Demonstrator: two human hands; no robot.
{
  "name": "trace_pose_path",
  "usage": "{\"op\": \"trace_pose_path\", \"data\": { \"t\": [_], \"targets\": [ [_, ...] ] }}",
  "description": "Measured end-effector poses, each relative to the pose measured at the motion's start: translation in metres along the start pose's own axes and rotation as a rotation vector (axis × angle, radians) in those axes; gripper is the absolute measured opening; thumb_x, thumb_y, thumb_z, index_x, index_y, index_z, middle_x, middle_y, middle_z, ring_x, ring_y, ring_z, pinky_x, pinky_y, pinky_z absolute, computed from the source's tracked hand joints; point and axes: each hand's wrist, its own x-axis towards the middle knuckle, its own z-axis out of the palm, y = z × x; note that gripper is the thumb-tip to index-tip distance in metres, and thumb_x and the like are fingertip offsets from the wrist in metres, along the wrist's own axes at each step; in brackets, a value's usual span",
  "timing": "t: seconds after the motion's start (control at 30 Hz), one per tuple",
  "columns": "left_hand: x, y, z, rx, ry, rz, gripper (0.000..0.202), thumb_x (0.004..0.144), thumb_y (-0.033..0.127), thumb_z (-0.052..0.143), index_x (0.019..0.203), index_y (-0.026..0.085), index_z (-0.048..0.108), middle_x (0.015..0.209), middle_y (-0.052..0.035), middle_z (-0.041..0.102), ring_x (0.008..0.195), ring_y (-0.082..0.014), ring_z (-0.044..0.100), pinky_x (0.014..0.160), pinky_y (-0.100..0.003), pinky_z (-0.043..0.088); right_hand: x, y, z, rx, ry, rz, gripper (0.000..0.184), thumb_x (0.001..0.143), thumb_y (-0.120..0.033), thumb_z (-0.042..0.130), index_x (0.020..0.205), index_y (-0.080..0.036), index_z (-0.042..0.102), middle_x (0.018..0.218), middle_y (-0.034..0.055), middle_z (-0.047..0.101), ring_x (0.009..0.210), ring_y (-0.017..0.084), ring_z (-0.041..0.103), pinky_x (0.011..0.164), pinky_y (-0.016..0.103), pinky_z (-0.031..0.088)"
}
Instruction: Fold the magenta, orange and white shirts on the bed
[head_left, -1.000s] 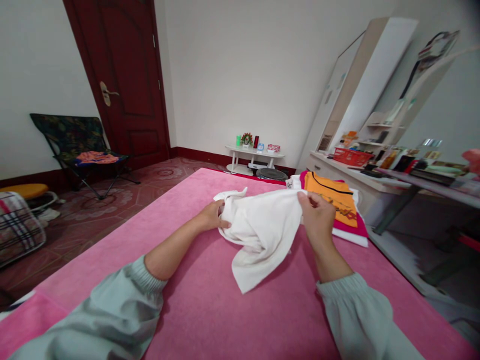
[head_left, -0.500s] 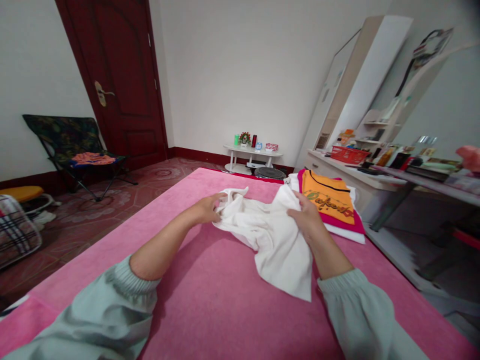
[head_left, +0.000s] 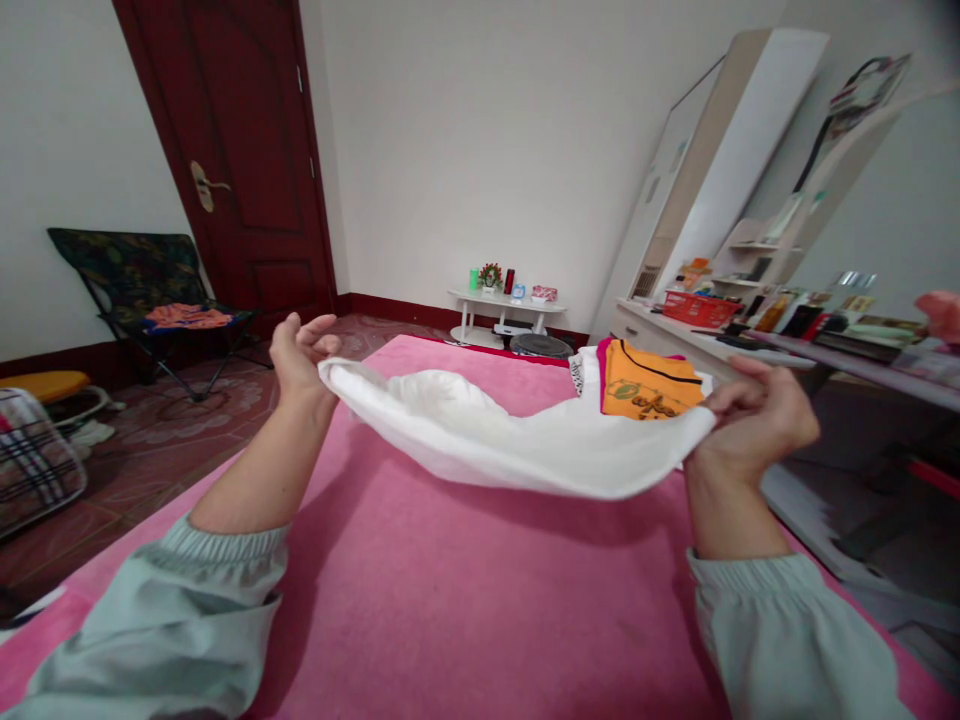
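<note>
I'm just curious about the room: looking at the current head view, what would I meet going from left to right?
Yellow stool, orange cloth, left hand's fingers, white cloth, right hand's fingers, pink object near the right edge.

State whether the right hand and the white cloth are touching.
Touching. The head view shows the right hand with its curled fingers closed on one end of the white cloth, no gap between them.
</note>
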Motion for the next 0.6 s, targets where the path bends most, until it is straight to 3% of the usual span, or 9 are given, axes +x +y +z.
{"op": "trace_pose_path", "data": {
  "t": [0.07, 0.13, 0.23, 0.33, 0.43, 0.53, 0.6],
  "targets": [
    [0.004, 0.001, -0.004, -0.027, 0.044, -0.049, 0.027, 0.077, 0.041, 0.044, 0.076, 0.017, 0.057, 0.049, 0.0046, 0.044, 0.036, -0.0066, 0.030, 0.038, -0.018, 0.033, 0.007, 0.003, -0.004, 0.003, 0.051, 0.006, 0.024, 0.074, -0.030, 0.043, 0.072, -0.014, 0.061, 0.048, -0.0030, 0.049, 0.034, 0.008, 0.037, 0.034, 0.021, 0.021],
    [0.007, -0.005, -0.006, 0.030, 0.056, -0.089, 0.018, 0.072, 0.033, 0.052, 0.078, 0.017, 0.058, 0.054, 0.0042, 0.051, 0.039, -0.0052, 0.035, 0.042, -0.017, 0.039, 0.009, 0.009, -0.005, -0.032, 0.007, 0.087, 0.017, 0.069, -0.025, 0.048, 0.072, -0.014, 0.061, 0.054, -0.0023, 0.054, 0.036, 0.006, 0.041, 0.035, 0.019, 0.027],
    [0.004, -0.030, -0.005, 0.283, -0.094, -0.160, 0.022, 0.066, 0.029, 0.062, 0.083, 0.016, 0.062, 0.069, -0.0008, 0.062, 0.054, -0.0095, 0.054, 0.054, -0.022, 0.048, -0.006, 0.022, -0.003, -0.175, -0.287, 0.344, 0.018, 0.064, -0.023, 0.059, 0.078, -0.013, 0.063, 0.066, 0.0000, 0.061, 0.039, 0.005, 0.047, 0.037, 0.017, 0.035],
    [-0.006, -0.070, -0.005, 0.657, -0.311, -0.118, 0.036, 0.065, 0.034, 0.068, 0.097, 0.017, 0.066, 0.099, -0.0093, 0.068, 0.085, -0.0198, 0.064, 0.069, -0.029, 0.052, -0.039, 0.043, -0.002, -0.359, -0.580, 0.605, 0.045, 0.061, -0.024, 0.068, 0.104, -0.015, 0.060, 0.094, 0.0079, 0.065, 0.044, 0.009, 0.057, 0.037, 0.020, 0.042],
    [-0.015, -0.106, -0.013, 1.009, -0.433, 0.002, 0.067, 0.065, 0.038, 0.073, 0.127, 0.019, 0.055, 0.124, -0.0142, 0.060, 0.101, -0.0252, 0.062, 0.081, -0.033, 0.050, -0.070, 0.071, -0.007, -0.484, -0.725, 0.731, 0.079, 0.058, -0.021, 0.072, 0.131, -0.021, 0.042, 0.119, 0.0147, 0.057, 0.045, 0.011, 0.060, 0.038, 0.024, 0.047],
    [-0.022, -0.125, -0.020, 1.191, -0.499, -0.026, 0.094, 0.064, 0.043, 0.076, 0.144, 0.016, 0.034, 0.128, -0.0188, 0.057, 0.102, -0.0269, 0.063, 0.084, -0.033, 0.048, -0.084, 0.093, -0.017, -0.535, -0.806, 0.732, 0.088, 0.056, -0.023, 0.075, 0.136, -0.019, 0.037, 0.109, 0.0121, 0.062, 0.046, 0.012, 0.061, 0.042, 0.025, 0.049],
    [-0.026, -0.127, -0.021, 1.209, -0.503, -0.080, 0.100, 0.060, 0.044, 0.079, 0.144, 0.013, 0.035, 0.120, -0.0190, 0.062, 0.098, -0.0268, 0.064, 0.080, -0.032, 0.048, -0.084, 0.098, -0.022, -0.588, -0.870, 0.713, 0.074, 0.055, -0.027, 0.077, 0.123, -0.013, 0.050, 0.082, 0.0052, 0.067, 0.044, 0.012, 0.057, 0.040, 0.024, 0.045]
  ]
}}
